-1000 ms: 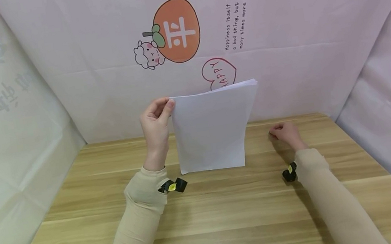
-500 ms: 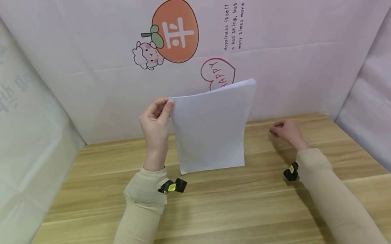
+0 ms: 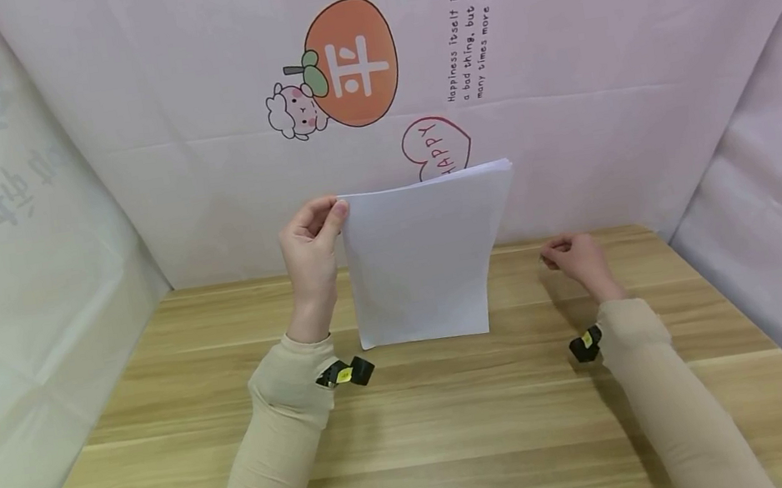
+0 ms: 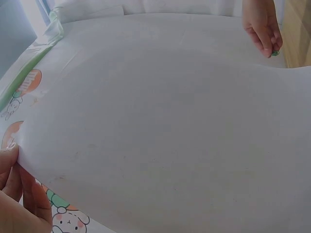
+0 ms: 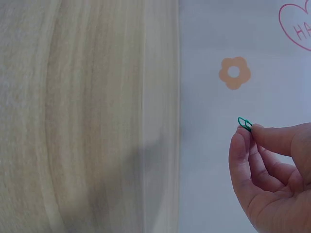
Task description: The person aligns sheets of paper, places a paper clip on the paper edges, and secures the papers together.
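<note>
Several white paper sheets [image 3: 424, 260] are held upright above the table, layered edges showing at the top right corner. My left hand [image 3: 310, 252] pinches their upper left corner between thumb and fingers. In the left wrist view the paper [image 4: 170, 126] fills most of the frame, with part of the left hand [image 4: 19, 194] at its edge. To the right of the sheets and apart from them is my right hand [image 3: 577, 260]. Its thumb and fingertip pinch a small green paper clip [image 5: 245, 124], whose wire loop sticks out beyond the fingertips in the right wrist view.
The wooden table [image 3: 433, 423] ends at a white printed cloth [image 3: 201, 188] behind the sheets. Similar cloth walls stand to the left and right. A black wrist camera [image 3: 360, 371] sits at the left cuff and another camera [image 3: 585, 344] at the right.
My right hand has shifted slightly right and up in the head view, still pinching the paper clip. The left hand and the paper sheets have stayed practically in place.
</note>
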The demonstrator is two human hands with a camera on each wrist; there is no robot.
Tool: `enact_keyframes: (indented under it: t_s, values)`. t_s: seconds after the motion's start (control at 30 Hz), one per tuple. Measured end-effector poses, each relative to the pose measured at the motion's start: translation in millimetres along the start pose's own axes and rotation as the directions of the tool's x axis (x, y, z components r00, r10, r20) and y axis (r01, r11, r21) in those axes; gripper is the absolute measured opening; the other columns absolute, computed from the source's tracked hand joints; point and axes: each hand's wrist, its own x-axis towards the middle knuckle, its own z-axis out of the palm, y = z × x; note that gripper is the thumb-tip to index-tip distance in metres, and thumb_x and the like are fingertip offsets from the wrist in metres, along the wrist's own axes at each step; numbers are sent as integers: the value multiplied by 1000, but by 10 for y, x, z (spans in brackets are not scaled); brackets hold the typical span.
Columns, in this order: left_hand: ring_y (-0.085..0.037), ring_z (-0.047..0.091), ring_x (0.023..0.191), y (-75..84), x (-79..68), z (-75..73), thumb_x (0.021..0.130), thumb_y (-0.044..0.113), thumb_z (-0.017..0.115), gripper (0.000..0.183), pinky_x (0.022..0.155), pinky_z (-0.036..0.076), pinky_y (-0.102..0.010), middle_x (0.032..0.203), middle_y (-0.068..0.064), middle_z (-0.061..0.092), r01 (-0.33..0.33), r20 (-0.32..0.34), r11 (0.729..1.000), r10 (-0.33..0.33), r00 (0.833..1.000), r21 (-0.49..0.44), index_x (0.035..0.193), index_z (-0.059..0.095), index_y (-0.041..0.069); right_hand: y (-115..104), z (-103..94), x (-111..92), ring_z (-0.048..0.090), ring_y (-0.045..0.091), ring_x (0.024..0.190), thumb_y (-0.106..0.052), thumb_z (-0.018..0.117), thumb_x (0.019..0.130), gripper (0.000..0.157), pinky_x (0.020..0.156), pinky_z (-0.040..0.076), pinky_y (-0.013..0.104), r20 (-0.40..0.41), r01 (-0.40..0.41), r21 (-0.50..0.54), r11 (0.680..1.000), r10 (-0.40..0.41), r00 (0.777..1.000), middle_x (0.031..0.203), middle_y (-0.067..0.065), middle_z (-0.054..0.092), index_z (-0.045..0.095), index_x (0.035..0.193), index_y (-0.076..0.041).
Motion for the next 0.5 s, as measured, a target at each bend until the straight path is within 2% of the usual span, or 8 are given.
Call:
enact_keyframes:
  t_s: [0.23, 0.5]
  values:
    - [-8, 61, 71, -2, -6, 3, 84, 13, 72, 23, 68, 50, -21, 78, 8, 67, -4, 6, 1000, 3, 1000, 8, 93, 67, -8, -62, -11, -52, 68, 31, 93, -29, 52, 98, 37, 83, 52, 41, -4, 2, 33, 999, -2, 1000, 107, 22, 67, 61, 115, 3]
    - [-8, 60, 71, 11, -13, 5, 84, 14, 72, 24, 68, 49, -21, 77, 9, 67, -9, 8, 1000, 8, 1000, 16, 93, 67, -7, -145, -26, -76, 67, 34, 94, -28, 53, 97, 34, 82, 52, 42, -34, 44, 34, 998, -43, 998, 103, 21, 68, 62, 112, 1]
